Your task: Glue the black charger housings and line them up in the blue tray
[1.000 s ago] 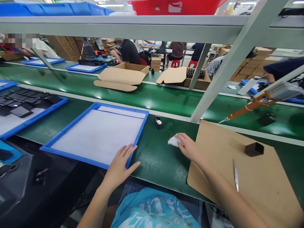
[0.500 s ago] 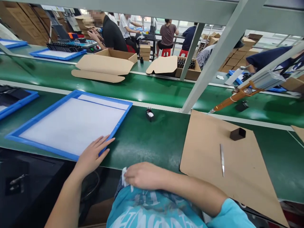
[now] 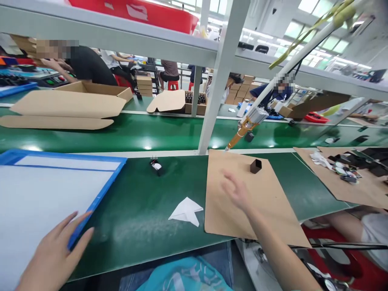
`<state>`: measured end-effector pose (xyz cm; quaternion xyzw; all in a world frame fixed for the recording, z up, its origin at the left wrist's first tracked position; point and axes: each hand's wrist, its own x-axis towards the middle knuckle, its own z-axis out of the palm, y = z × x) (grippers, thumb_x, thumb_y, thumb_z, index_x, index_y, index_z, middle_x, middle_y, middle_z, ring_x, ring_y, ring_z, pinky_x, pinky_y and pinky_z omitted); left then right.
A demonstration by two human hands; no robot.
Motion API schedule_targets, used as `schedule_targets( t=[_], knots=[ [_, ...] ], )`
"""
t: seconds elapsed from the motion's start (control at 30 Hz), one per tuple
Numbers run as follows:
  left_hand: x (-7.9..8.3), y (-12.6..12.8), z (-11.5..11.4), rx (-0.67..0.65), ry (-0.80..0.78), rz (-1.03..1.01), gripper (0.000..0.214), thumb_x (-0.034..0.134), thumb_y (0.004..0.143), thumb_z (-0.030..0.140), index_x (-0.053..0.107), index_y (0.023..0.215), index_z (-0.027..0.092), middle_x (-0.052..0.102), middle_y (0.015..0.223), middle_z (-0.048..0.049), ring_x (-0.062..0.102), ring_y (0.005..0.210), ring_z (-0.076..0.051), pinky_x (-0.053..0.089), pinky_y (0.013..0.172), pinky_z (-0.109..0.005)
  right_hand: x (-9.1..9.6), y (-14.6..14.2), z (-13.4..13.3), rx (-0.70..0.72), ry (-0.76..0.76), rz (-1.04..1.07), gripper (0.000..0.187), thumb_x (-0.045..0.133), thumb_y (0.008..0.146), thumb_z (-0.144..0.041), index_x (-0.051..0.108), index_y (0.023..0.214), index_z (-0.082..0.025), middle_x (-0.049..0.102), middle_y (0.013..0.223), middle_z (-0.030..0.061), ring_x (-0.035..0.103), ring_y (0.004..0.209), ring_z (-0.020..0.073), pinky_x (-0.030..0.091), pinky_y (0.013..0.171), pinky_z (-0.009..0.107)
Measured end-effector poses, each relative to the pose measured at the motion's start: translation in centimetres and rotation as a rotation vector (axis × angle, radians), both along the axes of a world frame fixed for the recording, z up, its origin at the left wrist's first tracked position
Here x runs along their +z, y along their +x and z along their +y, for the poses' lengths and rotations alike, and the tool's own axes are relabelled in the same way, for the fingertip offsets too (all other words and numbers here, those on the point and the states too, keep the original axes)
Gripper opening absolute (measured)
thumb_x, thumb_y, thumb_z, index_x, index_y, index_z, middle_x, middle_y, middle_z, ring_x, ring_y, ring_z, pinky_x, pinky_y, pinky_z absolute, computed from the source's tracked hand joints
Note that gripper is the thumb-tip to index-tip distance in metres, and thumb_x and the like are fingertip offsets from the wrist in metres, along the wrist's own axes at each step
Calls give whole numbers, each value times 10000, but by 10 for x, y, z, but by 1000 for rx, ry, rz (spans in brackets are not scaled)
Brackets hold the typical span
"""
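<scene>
My left hand [image 3: 56, 252] rests with its fingers apart on the near right edge of a blue-rimmed tray [image 3: 104, 190] lined with white. Over the brown cardboard sheet [image 3: 222, 218], my right hand [image 3: 235, 189] is smeared by motion, so its grip does not show. The slim metal tool on that sheet is no longer visible; the right hand covers about that spot. Beyond the hand lies a black hollow casing [image 3: 256, 166]. A folded white tissue [image 3: 186, 212] sits on the green bench between my hands. Farther back is a small black part with metal prongs [image 3: 156, 166].
An orange-bodied screwdriver [image 3: 241, 135] hangs at the sheet's far edge beside a metal post [image 3: 212, 101]. Behind runs a green conveyor belt [image 3: 169, 135]. Another cardboard sheet [image 3: 329, 184] with black parts lies right. Several people work beyond the belt; someone's leg shows at right.
The white tissue, earlier under my right hand at the bench edge, now lies on the bench. My right hand has moved out over the cardboard. The view has swung right.
</scene>
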<state>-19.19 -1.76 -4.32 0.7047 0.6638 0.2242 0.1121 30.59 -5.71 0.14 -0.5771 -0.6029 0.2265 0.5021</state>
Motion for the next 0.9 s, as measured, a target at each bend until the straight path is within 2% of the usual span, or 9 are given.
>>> schedule_targets(
  t=[0.03, 0.07, 0.2, 0.3, 0.37, 0.53, 0.73, 0.8, 0.9],
  knots=[
    [7, 25, 6, 18, 37, -66, 517, 480, 825, 595, 523, 1304, 404, 526, 1426, 26, 511, 1290, -361, 526, 952, -565, 5, 18, 16, -212, 109, 256, 413, 671, 778, -280, 622, 1189, -271, 650, 1243, 91, 604, 1193, 238, 464, 1060, 493],
    [13, 51, 15, -18, 51, -131, 607, 493, 819, 610, 484, 1356, 328, 504, 1442, -41, 498, 1301, -362, 518, 969, -544, 11, 36, 33, -301, 179, 340, 500, 671, 760, -295, 553, 1246, -297, 616, 1266, 73, 596, 1192, 214, 473, 1043, 471],
    [27, 141, 65, -168, 45, -280, 918, 615, 788, 558, 216, 1513, 160, 319, 1543, -185, 365, 1402, -361, 366, 1120, -533, 34, 87, 103, -357, 237, 514, 698, 701, 610, -226, 463, 1257, -339, 532, 1296, 25, 602, 1126, 160, 498, 968, 395],
    [23, 169, 105, -161, 33, -320, 1066, 746, 698, 460, 158, 1516, 111, 330, 1511, -237, 317, 1422, -368, 317, 1143, -514, 41, 92, 136, -317, 223, 622, 671, 711, 548, -209, 486, 1171, -314, 564, 1140, 0, 643, 948, 144, 529, 837, 363],
    [19, 173, 122, -144, -70, -387, 1079, 763, 705, 416, 121, 1524, 131, 484, 1376, -218, 503, 1282, -337, 407, 1068, -483, 40, 86, 147, -299, 246, 674, 679, 736, 516, -201, 483, 1139, -300, 564, 1053, -25, 641, 867, 124, 529, 778, 325],
    [15, 166, 131, -190, -158, -434, 990, 746, 711, 326, 186, 1515, 189, 583, 1232, -133, 627, 1064, -275, 467, 976, -430, 33, 47, 143, -304, 345, 735, 611, 772, 536, -279, 491, 1079, -279, 570, 969, -66, 587, 675, 56, 529, 650, 245],
    [16, 149, 133, -628, -348, -514, 1028, 683, 653, 174, 176, 1545, 248, 494, 1415, -128, 522, 1224, -268, 452, 992, -400, 50, -55, 114, -109, 362, 790, 523, 717, 717, -290, 519, 1201, -302, 611, 1011, -43, 506, 513, 15, 456, 489, 188],
    [15, 151, 133, -758, -388, -548, 1088, 720, 660, 208, 115, 1558, 306, 456, 1475, -104, 474, 1279, -277, 424, 1019, -415, 61, -89, 109, -29, 345, 790, 488, 695, 751, -294, 525, 1208, -310, 607, 1033, -36, 498, 510, 17, 461, 488, 198],
    [14, 161, 128, -817, -405, -524, 1126, 785, 677, 323, 94, 1566, 303, 538, 1407, -92, 450, 1305, -299, 347, 1082, -463, 76, -128, 110, 62, 333, 793, 434, 663, 777, -301, 527, 1190, -320, 594, 1052, -33, 490, 516, 22, 452, 479, 204]
  ],
)
